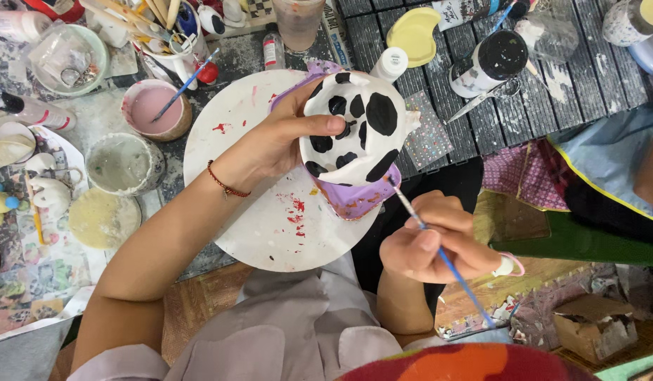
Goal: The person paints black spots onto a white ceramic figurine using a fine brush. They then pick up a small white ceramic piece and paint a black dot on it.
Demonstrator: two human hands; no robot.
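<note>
Leftmost, at the upper left of the frame, a cup of pink paint [155,107] with a brush stood above a grey-crusted pot [124,164], both just beside the round white board [252,219] spattered with red. Toward the centre, the left hand [280,141] reached in over that board, its fingers closed around the ceramic piece [354,134], a white, black-spotted form with a lilac base, thumb pressed on the spotted face. The piece was held tilted above the board's right edge, in the upper middle of the frame. It looked rigid, brittle and fairly light, likely slick where glazed and smudgy where paint was wet, so the dry white flanks and base seemed the safest hold. Right of it, the right hand [428,243] pinched a thin blue-handled brush [439,250], tip touching the lilac rim. Farther right, a white bottle [490,63] with a black cap lay on the slatted surface.
</note>
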